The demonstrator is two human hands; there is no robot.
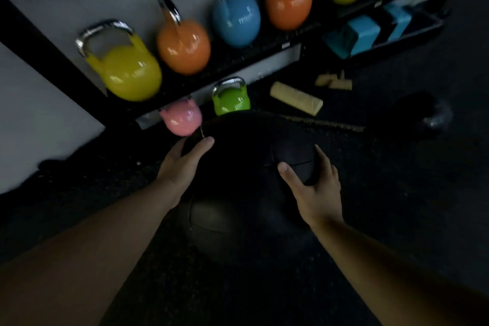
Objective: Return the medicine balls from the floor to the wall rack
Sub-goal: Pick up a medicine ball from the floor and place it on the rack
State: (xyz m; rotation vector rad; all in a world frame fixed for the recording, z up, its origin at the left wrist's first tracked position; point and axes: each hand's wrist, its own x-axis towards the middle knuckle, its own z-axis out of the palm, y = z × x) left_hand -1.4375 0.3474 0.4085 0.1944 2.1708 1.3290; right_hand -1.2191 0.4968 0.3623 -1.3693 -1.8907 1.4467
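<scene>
A large black medicine ball (pixel 246 156) is between my two hands, in front of the rack. My left hand (pixel 182 164) presses on its left side with the thumb over the top. My right hand (pixel 312 185) grips its right side, fingers spread on the leather. Below it a second black medicine ball (pixel 211 222) lies on the dark floor, partly hidden by the first. Behind them stands the black wall rack (pixel 238 58). The scene is dim and slightly blurred.
The rack shelf holds yellow (pixel 127 69), orange (pixel 185 47), blue (pixel 236 21) and more kettlebells. Pink (pixel 182 119) and green (pixel 231 100) kettlebells sit on the floor under it. Yellow foam wedges (pixel 296 98), blue blocks (pixel 362 32) and a dark kettlebell (pixel 434 119) lie to the right.
</scene>
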